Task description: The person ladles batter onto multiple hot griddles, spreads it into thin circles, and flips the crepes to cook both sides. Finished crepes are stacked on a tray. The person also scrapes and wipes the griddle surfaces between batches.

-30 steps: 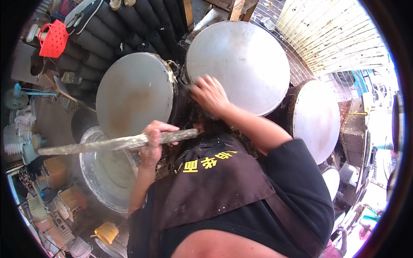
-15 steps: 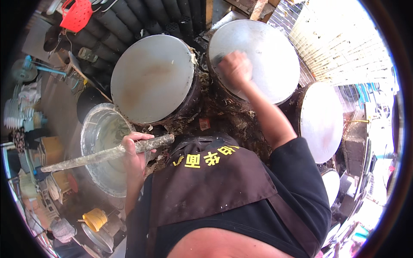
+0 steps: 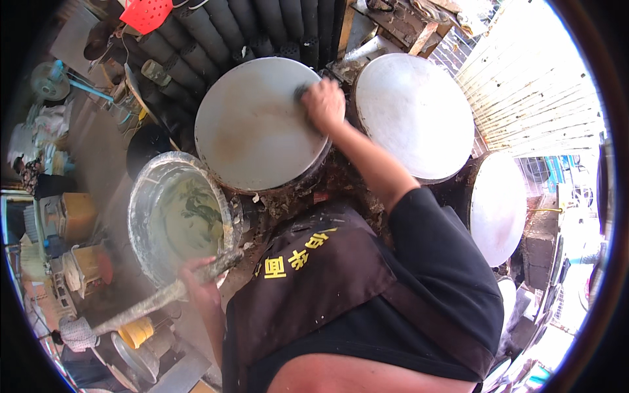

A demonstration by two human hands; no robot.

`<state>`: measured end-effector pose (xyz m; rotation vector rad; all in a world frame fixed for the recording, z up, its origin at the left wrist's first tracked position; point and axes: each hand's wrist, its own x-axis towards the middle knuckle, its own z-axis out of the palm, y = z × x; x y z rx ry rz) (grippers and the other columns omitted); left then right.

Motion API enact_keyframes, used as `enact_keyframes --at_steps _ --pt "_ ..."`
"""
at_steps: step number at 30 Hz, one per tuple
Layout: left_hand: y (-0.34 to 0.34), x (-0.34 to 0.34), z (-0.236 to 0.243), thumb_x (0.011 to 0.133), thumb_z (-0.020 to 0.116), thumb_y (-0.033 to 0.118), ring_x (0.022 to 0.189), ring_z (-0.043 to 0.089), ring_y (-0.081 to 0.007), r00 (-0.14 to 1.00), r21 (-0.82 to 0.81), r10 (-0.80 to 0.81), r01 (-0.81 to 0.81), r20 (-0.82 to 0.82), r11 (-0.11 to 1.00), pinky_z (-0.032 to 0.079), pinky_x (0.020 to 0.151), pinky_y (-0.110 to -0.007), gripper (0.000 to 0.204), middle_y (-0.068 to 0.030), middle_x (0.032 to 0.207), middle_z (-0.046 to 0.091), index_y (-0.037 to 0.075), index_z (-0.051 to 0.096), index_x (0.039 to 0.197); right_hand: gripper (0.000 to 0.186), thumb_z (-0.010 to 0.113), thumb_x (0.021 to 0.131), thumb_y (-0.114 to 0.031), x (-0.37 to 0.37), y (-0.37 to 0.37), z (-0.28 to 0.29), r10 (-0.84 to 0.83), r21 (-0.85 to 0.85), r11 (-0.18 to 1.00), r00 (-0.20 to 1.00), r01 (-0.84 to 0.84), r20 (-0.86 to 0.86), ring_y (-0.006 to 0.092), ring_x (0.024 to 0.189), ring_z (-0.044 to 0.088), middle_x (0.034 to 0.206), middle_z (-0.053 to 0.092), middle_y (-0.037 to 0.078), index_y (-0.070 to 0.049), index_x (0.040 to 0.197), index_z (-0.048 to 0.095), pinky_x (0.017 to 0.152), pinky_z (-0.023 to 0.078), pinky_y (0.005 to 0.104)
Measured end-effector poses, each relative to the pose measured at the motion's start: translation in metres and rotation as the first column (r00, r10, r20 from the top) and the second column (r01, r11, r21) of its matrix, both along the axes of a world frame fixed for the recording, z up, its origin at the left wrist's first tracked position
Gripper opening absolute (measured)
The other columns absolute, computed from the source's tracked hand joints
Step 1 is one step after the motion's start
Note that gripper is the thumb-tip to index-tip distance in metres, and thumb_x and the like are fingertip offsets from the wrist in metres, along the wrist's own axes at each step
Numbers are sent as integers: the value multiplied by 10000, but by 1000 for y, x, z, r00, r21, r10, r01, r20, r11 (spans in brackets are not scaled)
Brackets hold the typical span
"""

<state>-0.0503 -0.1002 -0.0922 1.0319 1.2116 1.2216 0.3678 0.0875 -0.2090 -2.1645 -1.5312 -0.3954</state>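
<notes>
My right hand is closed on a small dark pad, pressed to the right edge of a round, flat griddle. Brownish stains mark this grey plate. In my left hand a long wooden stick crusted with pale batter is gripped near its thicker, darker end. That hand hovers at the near rim of a big tub, which contains thin greenish-white batter. The underside of the pad is hidden.
A second round griddle stands on the right, and a third beyond it. Black cylindrical briquettes are stacked behind. A red perforated basket is at far left; a yellow bucket sits at lower left.
My right hand has moved left with the pad, from the middle griddle to the left one. My left hand has dropped nearer to me, the stick tilting down leftward. The whole view has shifted.
</notes>
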Motion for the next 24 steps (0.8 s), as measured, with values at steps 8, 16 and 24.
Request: enact_keyframes --at_steps 8,16,24 --pt "27 -66 -21 1007 354 474 928 589 -258 996 -78 23 -16 87 997 520 625 -329 471 -137 1000 562 33 503 1077 183 568 865 -279 -44 -11 10 67 -123 990 998 -67 -4 271 866 543 882 570 92 -100 845 600 709 453 387" --pt "83 -23 -4 1011 373 419 906 595 -272 940 196 -301 269 160 943 532 563 -328 423 -146 958 555 14 492 1041 170 587 826 -315 -194 -19 0 512 -10 857 851 -514 115 217 933 532 927 556 65 -146 827 605 748 437 372" --pt "29 -90 -30 1004 387 441 928 591 -287 957 -45 264 -261 118 964 531 627 -386 450 -140 988 573 12 518 1049 235 581 888 -297 -15 48 19 -9 6 1000 1000 9 -25 308 946 542 978 555 139 -65 917 599 780 458 426"
